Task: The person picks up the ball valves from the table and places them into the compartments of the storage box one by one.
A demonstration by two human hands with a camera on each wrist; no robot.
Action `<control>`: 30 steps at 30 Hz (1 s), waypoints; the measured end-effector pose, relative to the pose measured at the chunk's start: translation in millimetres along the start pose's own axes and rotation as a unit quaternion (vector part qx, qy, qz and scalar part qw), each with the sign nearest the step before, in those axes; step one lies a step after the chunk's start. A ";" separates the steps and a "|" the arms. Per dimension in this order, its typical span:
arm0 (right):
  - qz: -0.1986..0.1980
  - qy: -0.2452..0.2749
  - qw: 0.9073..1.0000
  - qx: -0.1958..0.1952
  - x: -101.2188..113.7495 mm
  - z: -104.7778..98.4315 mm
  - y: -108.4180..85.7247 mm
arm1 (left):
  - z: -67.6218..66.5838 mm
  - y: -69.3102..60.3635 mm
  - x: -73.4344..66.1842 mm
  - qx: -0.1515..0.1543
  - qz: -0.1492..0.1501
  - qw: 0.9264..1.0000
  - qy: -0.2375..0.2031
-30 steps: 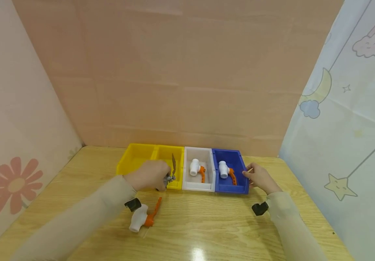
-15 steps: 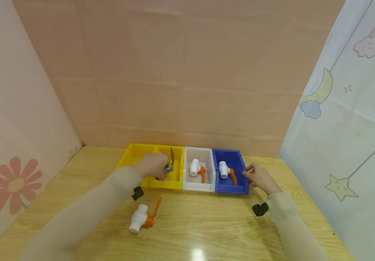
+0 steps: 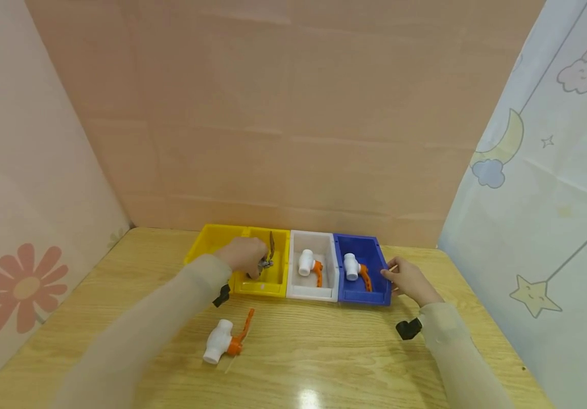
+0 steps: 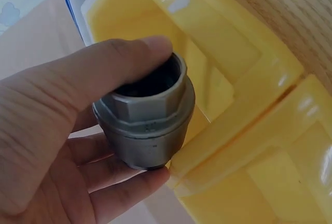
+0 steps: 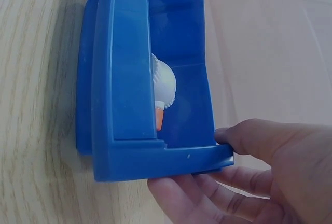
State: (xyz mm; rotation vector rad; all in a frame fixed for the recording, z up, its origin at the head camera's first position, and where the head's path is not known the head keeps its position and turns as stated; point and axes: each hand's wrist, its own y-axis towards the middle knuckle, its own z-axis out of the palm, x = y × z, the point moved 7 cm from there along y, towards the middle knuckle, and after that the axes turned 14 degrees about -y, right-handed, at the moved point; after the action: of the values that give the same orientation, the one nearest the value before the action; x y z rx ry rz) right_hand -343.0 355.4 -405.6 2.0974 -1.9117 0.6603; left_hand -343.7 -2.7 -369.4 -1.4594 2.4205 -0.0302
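My left hand [image 3: 244, 254] holds a metal ball valve [image 4: 150, 136] over the right-hand yellow bin [image 3: 273, 288]. The thumb lies across the valve's open hexagonal end and the fingers wrap beneath; its lever handle points up in the head view. On the right, my right hand [image 3: 412, 279] grips the side wall of the blue bin [image 5: 132, 63], thumb inside the rim and fingers outside. A white plastic ball valve [image 3: 352, 267] with an orange handle lies in that blue bin. A similar valve [image 3: 306, 263] lies in the white bin [image 3: 311, 292].
A third white valve [image 3: 218, 341] with an orange handle lies on the wooden table [image 3: 324, 346], nearer than the bins. Another yellow bin [image 3: 212, 233] forms the row's left end. The bins stand before a pinkish back wall [image 3: 283, 142].
My left hand has moved forward and slightly right with the metal valve, from the yellow bin's front edge to over its inside. My right hand keeps its grip on the blue bin.
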 end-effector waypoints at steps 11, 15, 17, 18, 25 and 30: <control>0.004 -0.002 1.000 0.001 -0.4 5.2 2.6 | 6.6 3.6 1.2 0.013 -0.002 1.000 -0.004; 0.001 -0.005 1.000 0.002 -1.2 4.9 2.6 | 9.6 5.6 1.1 0.013 -0.003 1.000 0.003; 0.001 -0.005 1.000 0.003 -1.2 4.9 2.0 | 10.3 6.1 0.3 0.012 -0.003 1.000 -0.001; 0.001 -0.005 1.000 0.004 -1.0 4.9 1.5 | 10.5 6.3 -0.1 0.012 -0.003 1.000 0.001; -0.001 -0.008 1.000 0.006 1.6 2.9 -0.9 | 11.8 8.8 -2.2 0.023 -0.009 1.000 0.004; 0.001 -0.004 1.000 0.007 1.9 1.4 -1.7 | 12.8 12.8 -2.2 0.024 -0.003 1.000 0.017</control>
State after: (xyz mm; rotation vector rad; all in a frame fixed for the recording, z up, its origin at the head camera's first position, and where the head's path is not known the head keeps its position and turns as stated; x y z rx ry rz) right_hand -341.0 353.4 -405.7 2.1106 -1.9189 0.6689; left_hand -350.2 7.2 -383.3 -1.4556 2.4256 -0.1149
